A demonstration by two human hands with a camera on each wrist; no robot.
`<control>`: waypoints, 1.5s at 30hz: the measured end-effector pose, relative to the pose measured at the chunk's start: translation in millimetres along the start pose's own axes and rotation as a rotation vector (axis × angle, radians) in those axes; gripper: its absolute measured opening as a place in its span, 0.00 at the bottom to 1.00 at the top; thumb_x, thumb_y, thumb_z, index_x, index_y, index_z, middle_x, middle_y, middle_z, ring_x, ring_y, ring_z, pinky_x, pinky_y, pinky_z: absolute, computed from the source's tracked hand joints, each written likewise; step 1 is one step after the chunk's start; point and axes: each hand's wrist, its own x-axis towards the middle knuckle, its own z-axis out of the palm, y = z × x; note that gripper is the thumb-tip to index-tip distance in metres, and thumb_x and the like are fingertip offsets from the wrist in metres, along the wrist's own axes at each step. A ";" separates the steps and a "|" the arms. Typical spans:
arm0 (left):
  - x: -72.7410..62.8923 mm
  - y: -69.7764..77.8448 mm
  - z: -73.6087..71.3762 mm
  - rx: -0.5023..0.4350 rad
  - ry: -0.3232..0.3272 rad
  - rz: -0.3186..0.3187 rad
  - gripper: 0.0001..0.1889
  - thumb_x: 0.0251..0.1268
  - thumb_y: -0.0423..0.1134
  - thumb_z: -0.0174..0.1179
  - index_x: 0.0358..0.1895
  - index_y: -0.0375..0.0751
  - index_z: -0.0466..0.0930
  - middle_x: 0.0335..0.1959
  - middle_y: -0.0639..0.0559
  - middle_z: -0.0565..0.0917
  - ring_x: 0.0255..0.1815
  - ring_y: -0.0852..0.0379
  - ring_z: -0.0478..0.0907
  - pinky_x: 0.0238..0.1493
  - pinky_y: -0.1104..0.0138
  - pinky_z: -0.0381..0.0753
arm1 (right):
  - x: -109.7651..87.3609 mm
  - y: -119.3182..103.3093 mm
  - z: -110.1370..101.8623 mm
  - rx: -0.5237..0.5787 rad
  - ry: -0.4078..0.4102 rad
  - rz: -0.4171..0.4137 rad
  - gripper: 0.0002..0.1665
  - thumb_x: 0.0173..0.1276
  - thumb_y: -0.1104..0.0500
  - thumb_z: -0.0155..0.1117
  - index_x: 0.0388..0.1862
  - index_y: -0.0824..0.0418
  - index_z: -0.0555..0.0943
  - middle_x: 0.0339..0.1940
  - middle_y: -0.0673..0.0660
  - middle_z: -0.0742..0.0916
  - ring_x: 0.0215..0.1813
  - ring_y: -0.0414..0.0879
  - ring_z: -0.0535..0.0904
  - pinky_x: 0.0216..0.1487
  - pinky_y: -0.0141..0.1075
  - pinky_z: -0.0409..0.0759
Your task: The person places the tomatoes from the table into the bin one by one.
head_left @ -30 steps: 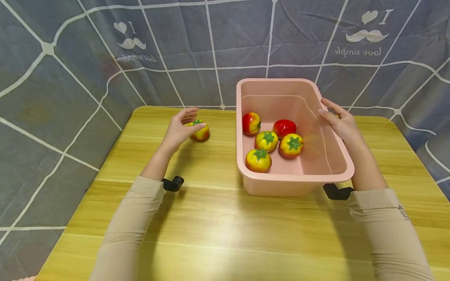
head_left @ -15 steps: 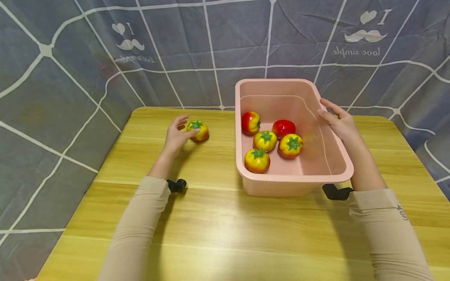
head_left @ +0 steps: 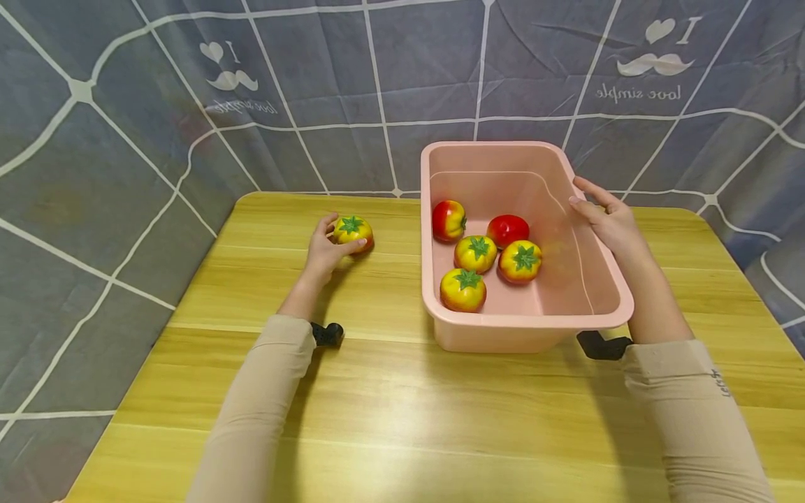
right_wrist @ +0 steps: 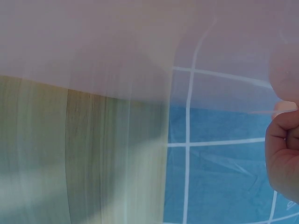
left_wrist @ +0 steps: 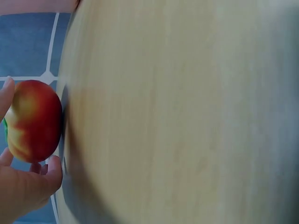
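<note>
My left hand (head_left: 325, 250) is around a yellow-and-red tomato (head_left: 354, 233) with a green leafy top, on the table's left side. In the left wrist view its thumb (left_wrist: 5, 97) meets one side of the fruit while fingertips (left_wrist: 55, 169) lie right at the opposite side. My right hand (head_left: 613, 222) grips the right rim of a pink plastic bin (head_left: 528, 320), thumb over the inner side. Inside the bin lie several similar fruits, among them a tomato (head_left: 462, 290) near the front wall and a plain red one (head_left: 508, 229) with no leaves showing.
The bin stands on a light wooden table (head_left: 377, 419), right of the middle. A grey-blue cloth (head_left: 327, 77) with white lines hangs behind and along the sides. Black wrist mounts (head_left: 328, 334) jut from both sleeves.
My left hand has lowered and come in around the tomato, its thumb now across the near side. The right hand keeps its hold on the bin's rim.
</note>
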 end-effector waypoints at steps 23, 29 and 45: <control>-5.6 15.0 8.9 0.032 -0.051 0.019 0.42 0.49 0.30 0.70 0.69 0.38 0.57 0.64 0.36 0.61 0.59 0.43 0.64 0.62 0.59 0.66 | -1.1 2.0 -0.3 0.006 -0.005 -0.016 0.37 0.65 0.53 0.61 0.72 0.54 0.61 0.59 0.57 0.70 0.35 0.30 0.80 0.35 0.23 0.79; -14.5 33.3 10.3 0.070 -0.104 0.062 0.42 0.48 0.32 0.71 0.68 0.40 0.58 0.62 0.37 0.63 0.59 0.44 0.64 0.60 0.59 0.68 | 0.1 1.5 -1.0 0.025 -0.001 -0.012 0.37 0.66 0.54 0.61 0.72 0.53 0.61 0.60 0.56 0.69 0.35 0.30 0.80 0.35 0.23 0.78; -29.2 59.4 15.7 0.094 -0.160 0.132 0.41 0.46 0.35 0.73 0.66 0.43 0.63 0.61 0.43 0.67 0.59 0.46 0.65 0.56 0.57 0.70 | -0.5 2.4 -1.2 -0.002 -0.005 0.006 0.38 0.65 0.52 0.62 0.72 0.51 0.60 0.58 0.55 0.71 0.34 0.30 0.80 0.35 0.23 0.79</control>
